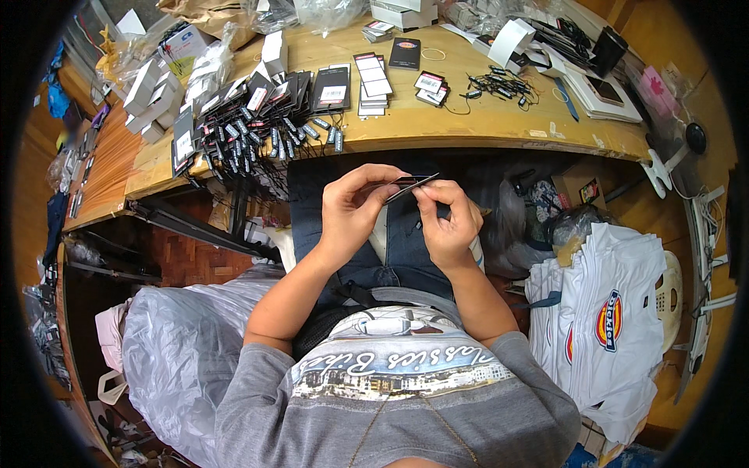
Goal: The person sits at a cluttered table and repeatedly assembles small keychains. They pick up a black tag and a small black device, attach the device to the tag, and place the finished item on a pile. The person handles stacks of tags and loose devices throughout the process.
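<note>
Above my lap, just short of the table edge, both hands hold dark hang tags seen nearly edge-on. My left hand is closed, its thumb and fingers pinching their left part. At the right end my right hand pinches them between thumb and fingertips. How many tags are there I cannot tell. On the table beyond lies a large heap of black hang tags with cords, their small black-and-white cord ends hanging over the edge. White labels and a single black tag lie to its right.
A tangle of black cords and a small tag stack lie on the wooden table. White boxes stand at the left, a phone at the right. Folded white shirts are stacked at my right, a plastic-wrapped bundle at my left.
</note>
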### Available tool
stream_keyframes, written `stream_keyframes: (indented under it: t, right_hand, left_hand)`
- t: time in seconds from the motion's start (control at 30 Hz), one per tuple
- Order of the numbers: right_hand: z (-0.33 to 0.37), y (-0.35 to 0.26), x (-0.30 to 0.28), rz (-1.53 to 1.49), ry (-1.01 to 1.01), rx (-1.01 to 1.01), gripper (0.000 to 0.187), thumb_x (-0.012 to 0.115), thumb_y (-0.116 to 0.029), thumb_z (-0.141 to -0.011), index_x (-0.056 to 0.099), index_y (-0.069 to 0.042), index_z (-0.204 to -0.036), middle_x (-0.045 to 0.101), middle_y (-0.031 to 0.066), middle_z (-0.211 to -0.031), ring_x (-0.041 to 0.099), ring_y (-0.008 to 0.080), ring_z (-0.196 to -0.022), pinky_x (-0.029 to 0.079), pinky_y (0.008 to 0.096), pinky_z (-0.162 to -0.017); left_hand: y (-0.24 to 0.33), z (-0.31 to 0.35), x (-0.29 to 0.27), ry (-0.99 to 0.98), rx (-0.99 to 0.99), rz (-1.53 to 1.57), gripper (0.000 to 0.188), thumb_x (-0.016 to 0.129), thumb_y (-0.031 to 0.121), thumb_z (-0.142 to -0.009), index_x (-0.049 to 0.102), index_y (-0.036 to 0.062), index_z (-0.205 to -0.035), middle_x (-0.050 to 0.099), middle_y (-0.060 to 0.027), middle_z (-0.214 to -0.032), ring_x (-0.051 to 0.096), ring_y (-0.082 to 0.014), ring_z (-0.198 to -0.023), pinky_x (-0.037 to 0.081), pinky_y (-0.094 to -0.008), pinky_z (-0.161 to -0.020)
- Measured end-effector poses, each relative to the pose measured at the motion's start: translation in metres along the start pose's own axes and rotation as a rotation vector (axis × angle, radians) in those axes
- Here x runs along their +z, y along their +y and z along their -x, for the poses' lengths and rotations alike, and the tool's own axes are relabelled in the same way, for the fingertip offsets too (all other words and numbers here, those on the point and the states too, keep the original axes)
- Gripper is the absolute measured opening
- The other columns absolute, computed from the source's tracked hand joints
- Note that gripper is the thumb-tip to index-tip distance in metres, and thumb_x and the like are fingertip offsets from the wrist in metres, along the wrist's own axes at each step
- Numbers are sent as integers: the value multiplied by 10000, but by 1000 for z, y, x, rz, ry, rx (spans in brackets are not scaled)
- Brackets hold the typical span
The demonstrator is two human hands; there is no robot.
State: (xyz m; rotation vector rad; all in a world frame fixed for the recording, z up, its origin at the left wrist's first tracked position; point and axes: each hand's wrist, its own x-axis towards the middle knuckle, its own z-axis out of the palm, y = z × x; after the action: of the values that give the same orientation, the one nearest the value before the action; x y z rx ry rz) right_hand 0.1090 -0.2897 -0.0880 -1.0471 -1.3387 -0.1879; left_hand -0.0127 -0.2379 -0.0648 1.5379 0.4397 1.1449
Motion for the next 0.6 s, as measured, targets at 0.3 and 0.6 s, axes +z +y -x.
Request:
stream_keyframes:
  t: [0.3,0.6]
  right_hand:
    - [1,-5,-1,-79,-14,106,158,632,41,-638,503,8,-723,547,116,-646,552,213,-563,435,256,-514]
    - [2,-7,-3,-119,-29,157,147,621,45,-647,500,8,-722,548,108,-646,551,192,-560,424,243,-503]
  left_hand:
    - [-4,0,0,-5,231,-98,164,507,-118,-688,567,-48,-824,579,-112,-846,558,-156,-780,450,-230,-673]
    - [-5,3,4,20,288,-151,175,517,-121,-670,568,-31,-811,584,-116,-829,566,-181,-761,452,-243,-644]
